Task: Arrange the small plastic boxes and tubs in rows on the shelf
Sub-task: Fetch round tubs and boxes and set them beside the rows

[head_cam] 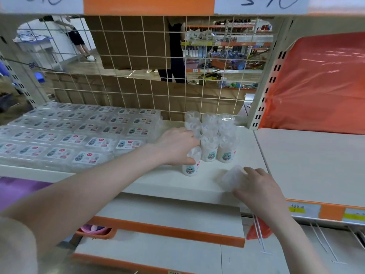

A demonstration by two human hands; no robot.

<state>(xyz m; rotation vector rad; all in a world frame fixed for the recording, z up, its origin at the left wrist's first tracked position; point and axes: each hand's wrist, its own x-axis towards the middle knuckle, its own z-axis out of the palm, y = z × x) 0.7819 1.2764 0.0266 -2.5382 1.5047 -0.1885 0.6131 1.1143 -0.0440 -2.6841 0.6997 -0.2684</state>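
Your left hand (176,146) is gripping a small round tub (191,163) from above, fingers curled round its clear lid, and the tub is standing upright on the cream shelf (173,180), just in front of the other tubs. Your right hand (258,187) is holding another tub (234,177), this one tilted and lying near the front edge of the shelf, with your fingers wrapped over its near side. Behind them, the rest of the tubs (215,133) are standing stacked in close rows against the wire grid (138,66) at the back. To the left, flat clear boxes (69,133) with printed labels are lying in neat rows and filling that part of the shelf, just beside your left wrist.

Through the grid, brown cardboard (128,42) is leaning close behind, and a person in dark clothes (175,56) is standing in the aisle beyond, with stocked store shelves further off. To the right, past the slotted upright, orange plastic sheeting (316,82) is covering the back of the neighbouring bay. Above you, an orange and white price strip (148,4) is running along the upper shelf edge. Below, orange-edged lower shelves (167,230) are stepping out toward you.
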